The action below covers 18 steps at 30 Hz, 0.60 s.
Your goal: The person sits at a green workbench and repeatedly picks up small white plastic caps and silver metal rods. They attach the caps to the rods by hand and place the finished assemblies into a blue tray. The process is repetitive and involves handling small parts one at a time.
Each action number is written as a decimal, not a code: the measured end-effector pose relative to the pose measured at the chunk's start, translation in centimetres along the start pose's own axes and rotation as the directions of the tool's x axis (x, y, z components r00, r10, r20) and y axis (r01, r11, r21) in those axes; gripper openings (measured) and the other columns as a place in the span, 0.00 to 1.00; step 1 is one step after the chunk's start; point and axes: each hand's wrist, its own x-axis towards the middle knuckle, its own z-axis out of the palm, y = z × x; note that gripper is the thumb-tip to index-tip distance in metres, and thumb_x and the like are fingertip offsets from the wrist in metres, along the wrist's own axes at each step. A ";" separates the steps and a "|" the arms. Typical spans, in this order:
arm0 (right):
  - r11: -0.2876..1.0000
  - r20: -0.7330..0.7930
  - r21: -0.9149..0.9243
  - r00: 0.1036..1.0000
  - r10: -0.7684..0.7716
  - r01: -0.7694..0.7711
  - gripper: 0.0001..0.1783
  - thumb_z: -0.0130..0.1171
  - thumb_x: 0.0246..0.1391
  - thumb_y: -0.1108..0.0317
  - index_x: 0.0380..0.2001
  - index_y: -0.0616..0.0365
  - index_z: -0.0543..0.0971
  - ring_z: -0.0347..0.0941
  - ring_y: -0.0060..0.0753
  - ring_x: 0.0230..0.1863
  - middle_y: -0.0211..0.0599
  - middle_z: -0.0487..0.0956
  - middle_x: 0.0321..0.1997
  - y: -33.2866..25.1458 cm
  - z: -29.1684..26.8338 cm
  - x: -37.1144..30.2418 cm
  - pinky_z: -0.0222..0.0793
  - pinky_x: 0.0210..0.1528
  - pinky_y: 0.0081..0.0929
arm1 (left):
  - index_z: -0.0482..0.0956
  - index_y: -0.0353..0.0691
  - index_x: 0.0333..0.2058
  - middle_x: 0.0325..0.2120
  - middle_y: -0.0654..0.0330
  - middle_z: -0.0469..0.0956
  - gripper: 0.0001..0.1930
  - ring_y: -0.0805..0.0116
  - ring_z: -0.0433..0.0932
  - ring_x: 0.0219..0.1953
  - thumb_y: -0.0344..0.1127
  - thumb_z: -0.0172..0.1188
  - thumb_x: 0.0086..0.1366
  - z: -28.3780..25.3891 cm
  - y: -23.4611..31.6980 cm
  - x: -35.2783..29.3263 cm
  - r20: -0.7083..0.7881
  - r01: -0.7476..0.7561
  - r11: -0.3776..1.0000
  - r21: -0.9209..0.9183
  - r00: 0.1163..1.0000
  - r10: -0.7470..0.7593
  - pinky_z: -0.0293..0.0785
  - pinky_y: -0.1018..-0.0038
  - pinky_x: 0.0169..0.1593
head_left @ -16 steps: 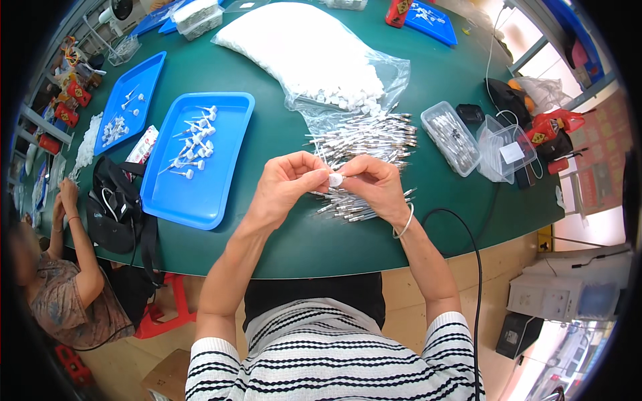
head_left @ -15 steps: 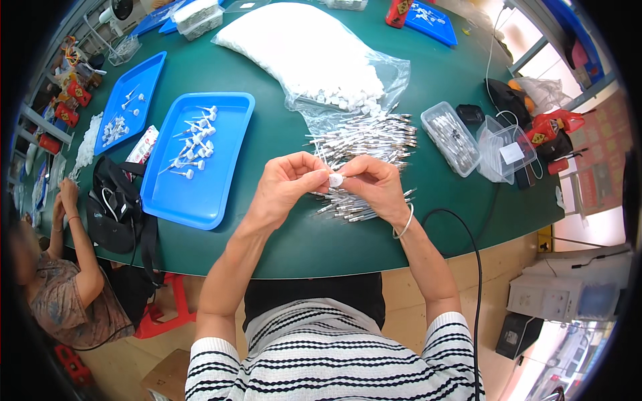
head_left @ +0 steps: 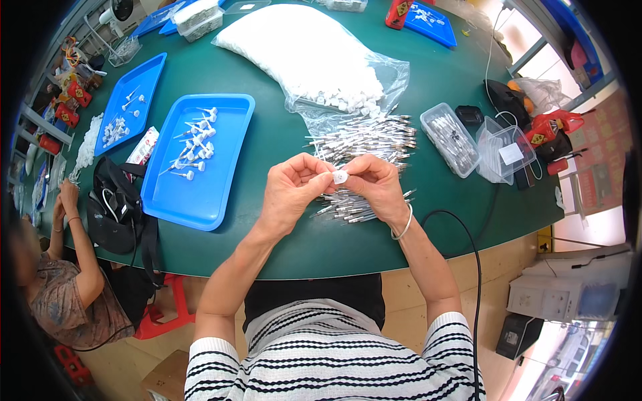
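Between my fingertips is a small white plastic cap point(head_left: 340, 177), held over the near side of a heap of thin metal rods point(head_left: 371, 140). My left hand point(head_left: 289, 190) is closed, its thumb and forefinger pinching at the cap's left side. From the right, the thumb and forefinger of my right hand point(head_left: 381, 194) pinch the same cap. Whether a rod is also in my fingers is hidden. Beyond the heap lies a big clear bag point(head_left: 294, 47) of white caps, spilling toward the rods. A blue tray point(head_left: 217, 194) to my left holds several rods with white caps on.
Farther left are a second blue tray point(head_left: 150, 77) and a black bag point(head_left: 110, 207). A clear box point(head_left: 451, 140) of rods and another clear container point(head_left: 501, 150) stand at the right, near a black cable point(head_left: 468, 234). A co-worker point(head_left: 77, 287) sits at the left edge.
The white cap has shifted slightly to the right and turned, so its face with a small dark centre shows. My left hand has moved slightly right. Both hands remain pinched together.
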 end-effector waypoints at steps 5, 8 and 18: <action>1.000 0.001 0.021 1.000 -0.012 0.012 0.06 0.62 0.51 0.80 0.34 0.62 0.79 0.76 0.21 0.39 0.32 0.79 0.34 0.3 -0.2 0.0 0.74 0.44 0.19 | 0.76 0.33 0.33 0.32 0.56 0.79 0.03 0.75 0.78 0.31 0.26 0.58 0.62 0.3 0.1 0.1 -0.026 0.016 1.000 0.002 1.000 -0.016 0.77 0.79 0.39; 1.000 -0.004 0.010 1.000 -0.024 0.024 0.06 0.62 0.51 0.80 0.34 0.62 0.79 0.75 0.20 0.38 0.31 0.79 0.34 0.6 -0.5 0.0 0.73 0.43 0.18 | 0.76 0.33 0.33 0.30 0.57 0.80 0.04 0.75 0.78 0.31 0.28 0.57 0.63 0.2 0.0 0.2 -0.029 0.034 0.999 -0.007 0.999 -0.034 0.77 0.79 0.38; 0.983 -0.100 -0.152 0.988 -0.120 0.104 0.07 0.63 0.49 0.81 0.33 0.62 0.80 0.74 0.19 0.38 0.30 0.79 0.34 0.3 -0.1 0.0 0.71 0.43 0.17 | 0.75 0.36 0.34 0.29 0.66 0.74 0.05 0.81 0.71 0.29 0.31 0.58 0.65 0.4 -0.3 -0.1 -0.106 -0.116 0.964 0.238 0.984 0.144 0.71 0.84 0.33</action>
